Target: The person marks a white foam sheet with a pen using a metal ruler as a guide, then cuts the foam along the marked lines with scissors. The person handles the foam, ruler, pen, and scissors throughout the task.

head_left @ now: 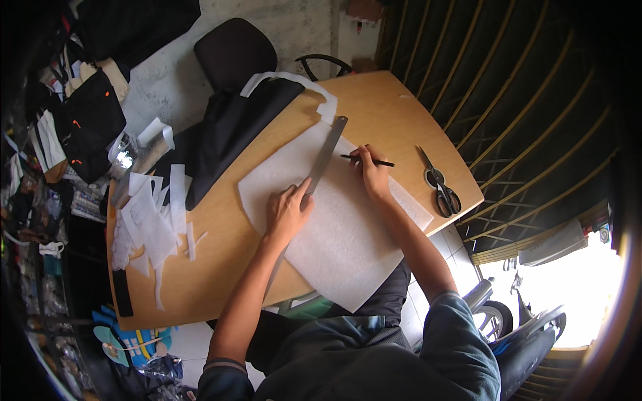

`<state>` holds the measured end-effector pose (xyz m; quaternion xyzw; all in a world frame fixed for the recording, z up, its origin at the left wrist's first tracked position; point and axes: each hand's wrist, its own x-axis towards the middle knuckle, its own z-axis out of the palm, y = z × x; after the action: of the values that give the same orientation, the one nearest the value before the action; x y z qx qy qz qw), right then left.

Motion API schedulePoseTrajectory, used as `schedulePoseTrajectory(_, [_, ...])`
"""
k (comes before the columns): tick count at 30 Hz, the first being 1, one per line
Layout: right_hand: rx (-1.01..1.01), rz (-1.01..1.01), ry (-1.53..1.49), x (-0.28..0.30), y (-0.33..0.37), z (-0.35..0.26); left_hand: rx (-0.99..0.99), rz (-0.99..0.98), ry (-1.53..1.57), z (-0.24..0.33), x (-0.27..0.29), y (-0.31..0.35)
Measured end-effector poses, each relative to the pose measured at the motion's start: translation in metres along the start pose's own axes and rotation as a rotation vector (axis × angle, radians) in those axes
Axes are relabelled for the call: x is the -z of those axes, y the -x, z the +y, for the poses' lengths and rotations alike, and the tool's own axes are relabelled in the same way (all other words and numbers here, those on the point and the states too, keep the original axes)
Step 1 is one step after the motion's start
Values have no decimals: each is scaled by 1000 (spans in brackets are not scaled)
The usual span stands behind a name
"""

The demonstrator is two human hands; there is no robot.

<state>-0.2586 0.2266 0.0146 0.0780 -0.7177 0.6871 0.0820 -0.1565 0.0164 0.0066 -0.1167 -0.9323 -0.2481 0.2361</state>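
A large white sheet (348,247), paper or thin interfacing, lies on the wooden table in front of me and hangs over its near edge. Across it runs a long metal ruler (326,155), slanting from the far side back under my left hand. My left hand (289,208) presses on the ruler, fingers bent over it, one pointing along its edge. Just right of the ruler, my right hand (369,168) grips a black pen (382,163) held nearly level; whether its tip touches the sheet I cannot tell. Black-handled scissors (439,184) lie at the table's right.
White scraps (150,220) are heaped on the table (214,281) at left. Black fabric (244,127) and a curved white strip (294,77) lie at the far side. A dark chair (235,53) stands behind. A folding gate (515,100) and a motorcycle (528,344) are at right.
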Motion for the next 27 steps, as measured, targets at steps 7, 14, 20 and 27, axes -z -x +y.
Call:
schedulePoseTrajectory(7, [138,84,220,-1,-23,10,-27,-42,36,6,3,-1])
schedulePoseTrajectory(14, [85,64,239,-3,-22,6,-28,-33,53,6,1,0])
schedulePoseTrajectory(20, [94,52,267,-3,-24,6,-53,-63,59,6,1,-1])
schedulePoseTrajectory(27, [107,79,315,-5,-23,5,-30,-68,65,6,1,-1])
